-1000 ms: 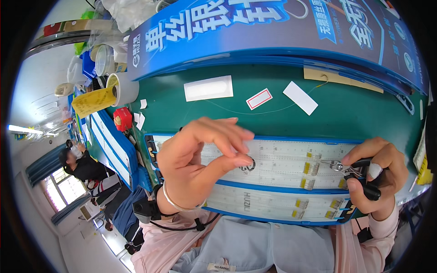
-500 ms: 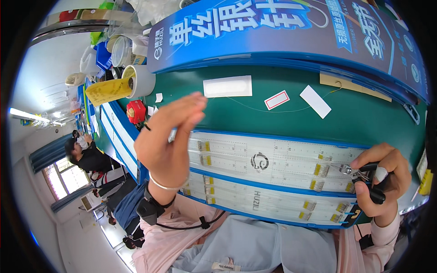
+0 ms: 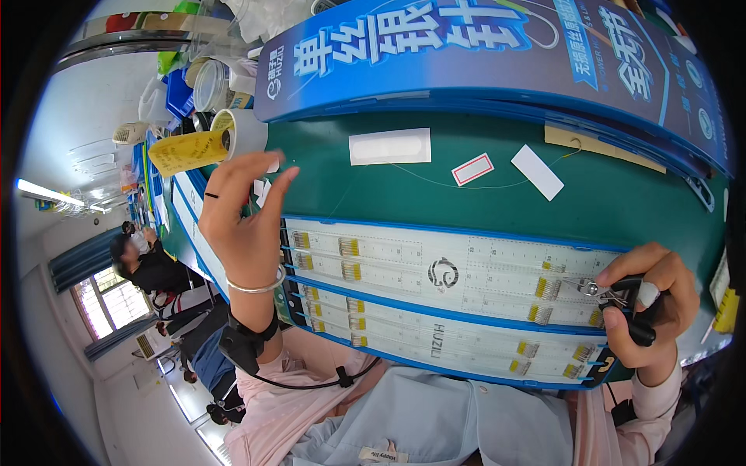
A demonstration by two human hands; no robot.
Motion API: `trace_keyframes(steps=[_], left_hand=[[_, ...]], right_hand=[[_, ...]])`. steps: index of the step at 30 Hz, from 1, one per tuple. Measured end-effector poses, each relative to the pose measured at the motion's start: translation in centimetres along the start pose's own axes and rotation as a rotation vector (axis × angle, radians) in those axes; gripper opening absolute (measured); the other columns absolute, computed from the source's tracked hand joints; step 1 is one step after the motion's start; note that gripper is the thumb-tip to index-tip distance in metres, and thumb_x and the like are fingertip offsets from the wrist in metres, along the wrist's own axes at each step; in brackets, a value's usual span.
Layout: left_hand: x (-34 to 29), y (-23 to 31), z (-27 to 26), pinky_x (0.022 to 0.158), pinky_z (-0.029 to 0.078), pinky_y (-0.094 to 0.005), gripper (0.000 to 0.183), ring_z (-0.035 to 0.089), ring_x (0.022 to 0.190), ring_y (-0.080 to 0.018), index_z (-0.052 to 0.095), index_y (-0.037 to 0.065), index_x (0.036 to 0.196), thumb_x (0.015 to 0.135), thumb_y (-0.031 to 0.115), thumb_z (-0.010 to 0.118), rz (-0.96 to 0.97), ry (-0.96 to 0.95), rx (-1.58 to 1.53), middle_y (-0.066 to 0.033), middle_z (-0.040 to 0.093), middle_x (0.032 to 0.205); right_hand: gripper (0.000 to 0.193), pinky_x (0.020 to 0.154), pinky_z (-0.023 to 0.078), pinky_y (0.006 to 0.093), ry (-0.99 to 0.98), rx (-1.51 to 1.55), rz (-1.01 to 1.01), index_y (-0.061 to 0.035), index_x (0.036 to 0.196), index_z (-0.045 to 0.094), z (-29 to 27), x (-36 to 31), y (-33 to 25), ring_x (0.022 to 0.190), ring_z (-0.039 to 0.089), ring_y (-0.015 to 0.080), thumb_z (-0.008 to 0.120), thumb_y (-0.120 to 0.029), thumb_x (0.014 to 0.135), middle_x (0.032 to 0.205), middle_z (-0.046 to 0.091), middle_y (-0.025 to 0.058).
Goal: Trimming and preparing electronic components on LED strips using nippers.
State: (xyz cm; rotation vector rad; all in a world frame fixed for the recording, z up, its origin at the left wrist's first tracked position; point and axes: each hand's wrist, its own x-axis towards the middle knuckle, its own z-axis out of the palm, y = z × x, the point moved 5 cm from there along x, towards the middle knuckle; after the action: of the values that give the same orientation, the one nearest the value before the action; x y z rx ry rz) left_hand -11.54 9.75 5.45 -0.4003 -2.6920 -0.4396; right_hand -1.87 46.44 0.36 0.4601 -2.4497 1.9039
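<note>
My left hand (image 3: pixel 239 210) is raised beyond the left end of the open blue-edged fishing-rig case (image 3: pixel 435 309). Its thumb and fingers are apart, and I see nothing between them. My right hand (image 3: pixel 664 303) is closed around small black-handled pliers (image 3: pixel 639 332), whose silver jaws point left over the case's right end. Rows of fine hooks (image 3: pixel 549 290) with yellow markings sit in the white lining, several at each end. Past the case, a thin line runs from beside a white card (image 3: pixel 389 147) to a hook (image 3: pixel 575 144) near another white slip (image 3: pixel 537 172).
A large printed blue box (image 3: pixel 466 70) spans the back of the green mat (image 3: pixel 326 198). A red-bordered label (image 3: pixel 472 169) lies before it. A white tape roll (image 3: pixel 247 136) with a yellow strip stands at the back left. People (image 3: pixel 144 260) sit farther left.
My left hand has moved left, off the case's left end, and its thumb and fingers have spread. Hooks there now show. My right hand stays in place with the pliers.
</note>
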Motion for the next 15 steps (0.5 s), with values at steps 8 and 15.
trace_keyframes(steps=[8, 15], left_hand=[[-0.7, -1.0, -0.3, 0.078, 0.052, -0.0274, 0.013, 0.066, 0.087, -0.0188, 0.074, -0.003, 0.083, 0.073, -0.005, 0.082, -0.005, -0.070, 0.029, -0.0091, 0.071, 0.091], [-0.5, -1.3, 0.7, 0.072, 0.049, -0.0235, 0.019, 0.064, 0.083, -0.0130, 0.074, -0.001, 0.100, 0.082, -0.006, 0.075, -0.078, -0.065, -0.053, -0.0093, 0.072, 0.096]], right_hand=[[0.037, 0.061, 0.051, 0.0245, -0.019, -0.002, -0.017, -0.0092, 0.083, 0.042, -0.1, 0.1, -0.2, 0.071, 0.064, 0.0156, 0.077, -0.004, 0.073, 0.086, 0.071, 0.0207], [0.037, 0.061, 0.051, 0.0247, -0.014, 0.013, -0.005, -0.0090, 0.083, 0.042, 0.0, 0.0, 0.1, 0.071, 0.064, 0.0159, 0.077, -0.004, 0.072, 0.086, 0.070, 0.0211]])
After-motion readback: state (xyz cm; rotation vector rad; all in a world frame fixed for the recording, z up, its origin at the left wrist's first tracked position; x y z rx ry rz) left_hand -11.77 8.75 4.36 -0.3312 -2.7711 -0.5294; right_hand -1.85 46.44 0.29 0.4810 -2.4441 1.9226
